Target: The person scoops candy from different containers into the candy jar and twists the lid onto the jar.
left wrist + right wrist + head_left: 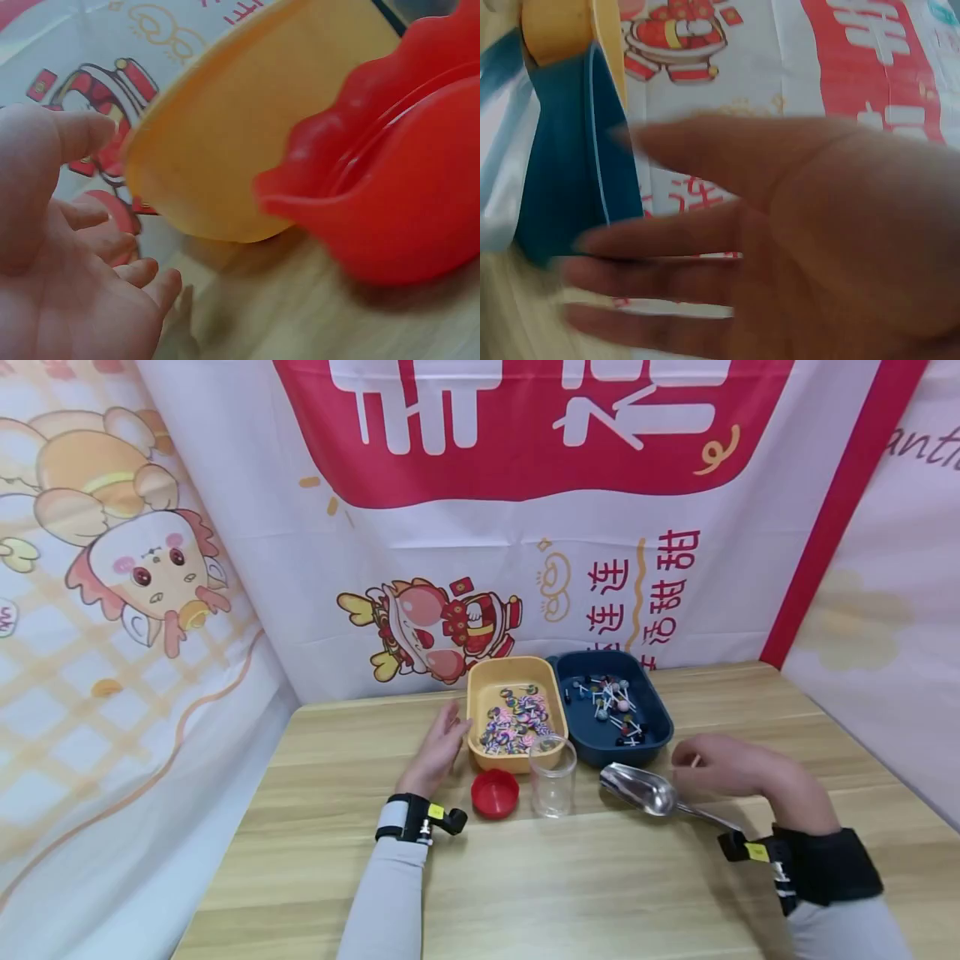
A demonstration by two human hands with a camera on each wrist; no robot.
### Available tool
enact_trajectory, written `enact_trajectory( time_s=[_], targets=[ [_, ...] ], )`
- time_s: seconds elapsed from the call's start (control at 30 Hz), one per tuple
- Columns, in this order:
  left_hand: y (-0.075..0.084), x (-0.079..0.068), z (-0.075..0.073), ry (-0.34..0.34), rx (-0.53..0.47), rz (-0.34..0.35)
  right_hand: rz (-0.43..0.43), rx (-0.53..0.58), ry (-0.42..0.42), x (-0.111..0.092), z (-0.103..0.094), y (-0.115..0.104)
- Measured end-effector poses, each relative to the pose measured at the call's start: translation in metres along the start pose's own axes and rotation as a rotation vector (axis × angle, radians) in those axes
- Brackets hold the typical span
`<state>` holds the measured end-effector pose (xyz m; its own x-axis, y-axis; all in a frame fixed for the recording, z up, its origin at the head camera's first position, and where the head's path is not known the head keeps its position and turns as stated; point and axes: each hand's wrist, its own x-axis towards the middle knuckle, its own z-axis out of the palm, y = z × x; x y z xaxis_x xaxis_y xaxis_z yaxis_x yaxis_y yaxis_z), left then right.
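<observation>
My left hand [435, 750] is beside the left wall of a yellow container [501, 763], fingers loosely extended and nothing in them. Small swirl-patterned pieces [517, 727] lie inside that container. The right hand [731, 768] is just right of a dark blue container [626, 753], above the handle side of a metal scoop [641, 789]. In the right wrist view its fingers [667, 281] are stretched out, blurred and holding nothing. Several white sticks with round coloured heads [618, 702] lie in the blue container.
A red cap with a wavy rim [495, 795] and a clear cylindrical jar [553, 789] stand in front of the yellow container. All of it is on a wooden table [525, 885]. A printed cloth [465, 560] hangs right behind the containers.
</observation>
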<state>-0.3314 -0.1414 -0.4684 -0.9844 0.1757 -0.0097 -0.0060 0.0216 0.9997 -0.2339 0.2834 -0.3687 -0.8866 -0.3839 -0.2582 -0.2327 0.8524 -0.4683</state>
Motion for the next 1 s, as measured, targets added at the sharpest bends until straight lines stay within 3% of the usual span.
enact_trajectory(
  time_s=[0.13,0.2,0.3,0.47,0.6,0.73,0.8,0.87,1.0],
  targets=[
    [-0.008,0.004,0.004,-0.042,-0.143,0.049,0.064,-0.013,-0.180,0.008,0.007,0.002],
    [-0.011,0.006,0.006,-0.060,-0.204,0.067,0.111,-0.025,-0.220,0.015,0.012,0.002],
    [-0.014,0.006,0.008,-0.062,-0.274,0.039,0.144,-0.033,-0.238,0.022,0.018,0.006],
    [-0.019,0.005,0.011,-0.078,-0.328,-0.027,0.070,0.091,-0.235,0.013,0.014,0.017],
    [-0.023,0.007,0.015,-0.092,-0.359,-0.028,-0.042,0.232,-0.216,-0.008,-0.006,0.027],
    [-0.025,0.007,0.016,-0.092,-0.368,-0.032,-0.217,0.260,-0.136,-0.031,-0.028,0.024],
    [-0.024,0.007,0.014,-0.093,-0.363,-0.032,-0.245,0.226,-0.041,-0.039,-0.036,0.015],
    [-0.023,0.007,0.012,-0.090,-0.360,-0.038,-0.218,0.171,0.062,-0.043,-0.042,0.003],
    [-0.025,0.005,0.009,-0.093,-0.360,-0.041,-0.054,0.028,0.198,-0.032,-0.047,-0.021]
  ],
)
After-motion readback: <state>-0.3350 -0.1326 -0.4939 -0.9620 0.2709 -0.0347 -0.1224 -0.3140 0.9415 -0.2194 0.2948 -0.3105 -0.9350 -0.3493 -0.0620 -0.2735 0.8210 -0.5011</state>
